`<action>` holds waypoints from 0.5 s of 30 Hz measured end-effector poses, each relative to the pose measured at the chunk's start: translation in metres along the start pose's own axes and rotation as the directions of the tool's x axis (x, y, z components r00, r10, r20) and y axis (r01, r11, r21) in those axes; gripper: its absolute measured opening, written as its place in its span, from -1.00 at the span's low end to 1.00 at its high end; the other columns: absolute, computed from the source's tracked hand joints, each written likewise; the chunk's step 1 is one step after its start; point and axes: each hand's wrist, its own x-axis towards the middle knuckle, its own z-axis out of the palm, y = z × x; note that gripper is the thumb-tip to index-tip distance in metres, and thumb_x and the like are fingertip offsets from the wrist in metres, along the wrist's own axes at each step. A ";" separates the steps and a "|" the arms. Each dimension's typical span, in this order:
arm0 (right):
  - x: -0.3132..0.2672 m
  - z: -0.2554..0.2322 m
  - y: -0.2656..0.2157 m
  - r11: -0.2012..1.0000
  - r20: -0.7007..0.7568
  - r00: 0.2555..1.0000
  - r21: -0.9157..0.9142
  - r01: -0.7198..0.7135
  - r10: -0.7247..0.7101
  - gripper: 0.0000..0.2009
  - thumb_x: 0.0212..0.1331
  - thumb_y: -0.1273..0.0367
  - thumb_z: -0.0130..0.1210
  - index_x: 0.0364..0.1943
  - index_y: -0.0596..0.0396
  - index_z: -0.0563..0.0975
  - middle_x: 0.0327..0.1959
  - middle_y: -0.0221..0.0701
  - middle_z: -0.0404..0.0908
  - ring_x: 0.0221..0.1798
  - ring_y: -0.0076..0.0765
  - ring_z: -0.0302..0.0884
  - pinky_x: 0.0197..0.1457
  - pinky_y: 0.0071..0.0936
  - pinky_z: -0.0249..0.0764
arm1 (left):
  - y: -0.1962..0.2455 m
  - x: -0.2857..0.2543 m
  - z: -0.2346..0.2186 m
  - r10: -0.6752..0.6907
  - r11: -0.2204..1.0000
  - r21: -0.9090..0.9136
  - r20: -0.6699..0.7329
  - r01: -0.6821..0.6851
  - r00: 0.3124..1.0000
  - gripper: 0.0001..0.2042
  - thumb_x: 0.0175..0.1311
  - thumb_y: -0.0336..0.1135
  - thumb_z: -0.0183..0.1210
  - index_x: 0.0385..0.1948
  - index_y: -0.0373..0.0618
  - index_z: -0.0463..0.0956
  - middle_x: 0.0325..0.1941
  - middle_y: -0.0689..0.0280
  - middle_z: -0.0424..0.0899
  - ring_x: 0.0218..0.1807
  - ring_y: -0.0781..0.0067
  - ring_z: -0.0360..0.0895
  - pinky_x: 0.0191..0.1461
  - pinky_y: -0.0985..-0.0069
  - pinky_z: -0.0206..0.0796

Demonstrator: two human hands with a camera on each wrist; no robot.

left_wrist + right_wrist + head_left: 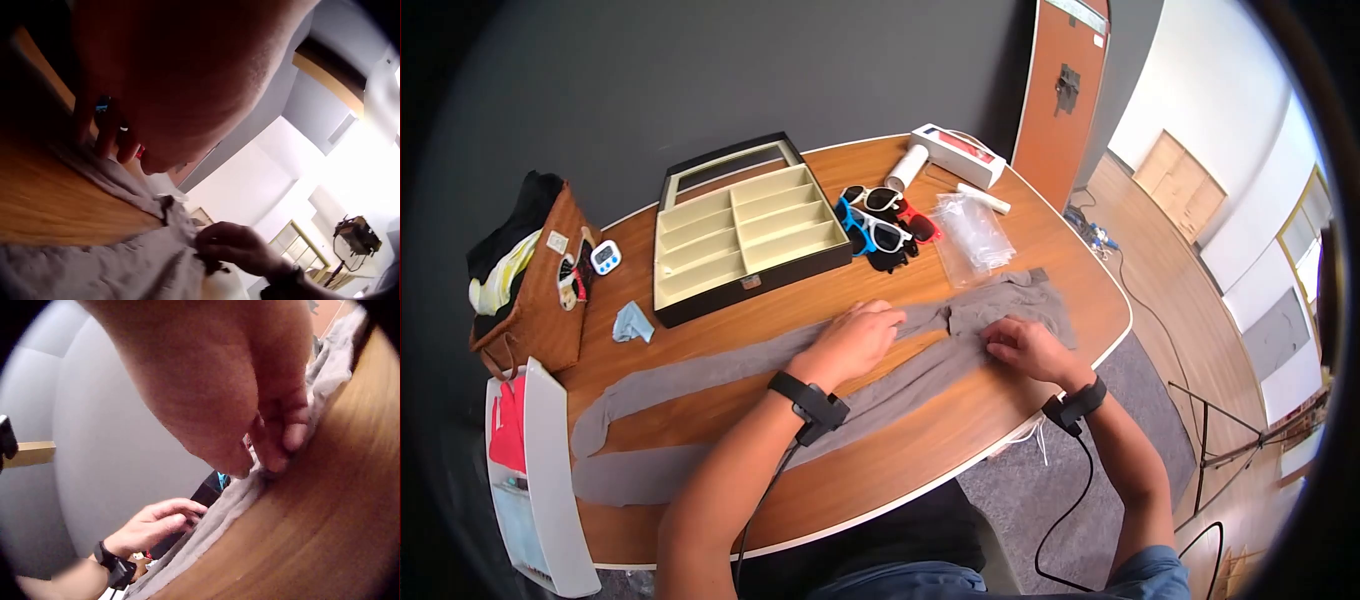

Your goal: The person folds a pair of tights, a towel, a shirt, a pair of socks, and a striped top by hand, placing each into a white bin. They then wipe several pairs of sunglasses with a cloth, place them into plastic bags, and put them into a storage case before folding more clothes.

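Observation:
A pair of grey tights (pixel 670 385) lies stretched across the table, its two legs running left and its bunched waist part (pixel 1025 300) at the right. My left hand (pixel 862 335) rests on the far leg near where the legs join, fingers loosely extended over the fabric, as the left wrist view also shows. At the waist part, my right hand (pixel 1032 350) has its fingers curled, pinching the near edge of the fabric. In the right wrist view the fingertips (pixel 275 464) meet right at the cloth.
Behind the tights stand an open compartment case (pixel 750 275), several sunglasses (pixel 885 235) and clear plastic bags (pixel 975 235). A white box (pixel 957 155) and white roll (pixel 907 168) sit at the back. Leftward are a brown basket (pixel 540 290), a timer (pixel 606 258) and a blue cloth (pixel 632 322).

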 end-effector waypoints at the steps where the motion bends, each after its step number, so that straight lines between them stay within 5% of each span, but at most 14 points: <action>1: -0.006 -0.006 0.003 1.000 -0.002 1.000 0.001 -0.013 0.013 -0.78 0.21 0.38 0.15 -0.08 0.12 0.56 -0.24 -0.22 0.62 -0.16 -0.18 0.60 -0.03 -0.34 0.51 | -0.003 0.003 0.004 0.006 1.000 -0.008 0.008 -0.006 1.000 -0.78 0.34 -0.36 -0.01 -0.08 -0.15 0.55 0.03 0.11 0.53 0.10 0.07 0.45 0.21 0.23 0.29; 4: -0.023 -0.017 0.013 0.997 0.112 0.994 -0.071 0.025 -0.017 -0.78 0.22 0.36 0.14 -0.08 0.11 0.56 -0.25 -0.22 0.62 -0.15 -0.19 0.58 -0.03 -0.35 0.49 | -0.007 0.000 0.003 -0.135 0.982 0.142 0.048 0.127 0.990 -0.72 0.28 -0.26 0.09 0.00 -0.04 0.55 0.16 0.24 0.45 0.18 0.09 0.36 0.28 0.23 0.24; 7: -0.027 -0.029 0.022 0.989 0.224 0.972 0.112 -0.094 0.067 -0.79 0.24 0.35 0.14 -0.09 0.11 0.56 -0.29 -0.32 0.63 -0.26 -0.34 0.58 -0.13 -0.40 0.51 | -0.001 0.000 0.003 -0.145 0.972 0.194 0.042 0.134 0.989 -0.71 0.27 -0.24 0.11 0.00 -0.03 0.55 0.18 0.24 0.44 0.20 0.09 0.35 0.28 0.22 0.24; 9: -0.017 -0.045 0.034 0.894 0.401 0.896 0.307 -0.327 0.190 -0.79 0.27 0.39 0.14 -0.04 0.08 0.57 -0.33 -0.49 0.60 -0.34 -0.56 0.54 -0.24 -0.54 0.51 | 0.000 0.001 0.002 -0.140 0.972 0.196 0.048 0.128 0.989 -0.70 0.27 -0.23 0.12 0.01 -0.02 0.55 0.19 0.25 0.43 0.20 0.09 0.34 0.29 0.21 0.23; 11: 0.001 -0.055 0.061 0.936 0.067 0.979 0.288 -0.204 0.193 -0.67 0.16 0.42 0.20 0.03 0.07 0.53 -0.27 -0.45 0.60 -0.34 -0.57 0.53 -0.24 -0.55 0.52 | 0.001 -0.002 0.002 -0.143 0.971 0.201 0.058 0.129 0.988 -0.70 0.27 -0.22 0.12 0.02 -0.01 0.55 0.20 0.26 0.42 0.21 0.09 0.34 0.29 0.21 0.23; 13: 0.019 -0.065 0.063 0.993 -0.233 0.970 -0.083 -0.089 0.067 -0.62 0.09 0.45 0.19 0.06 0.10 0.51 -0.19 -0.36 0.60 -0.28 -0.36 0.59 -0.16 -0.43 0.55 | 0.002 -0.002 0.001 -0.151 0.966 0.220 0.061 0.134 0.987 -0.68 0.27 -0.21 0.12 0.04 0.00 0.53 0.22 0.26 0.41 0.22 0.08 0.33 0.29 0.19 0.23; 15: 0.030 -0.063 0.079 0.979 -0.268 0.963 -0.191 -0.066 0.012 -0.64 0.08 0.43 0.19 0.02 0.11 0.52 -0.15 -0.27 0.60 -0.21 -0.19 0.60 -0.09 -0.32 0.54 | 0.002 -0.002 0.001 -0.158 0.964 0.226 0.068 0.139 0.985 -0.68 0.27 -0.21 0.12 0.05 0.01 0.53 0.22 0.26 0.41 0.23 0.08 0.33 0.30 0.19 0.22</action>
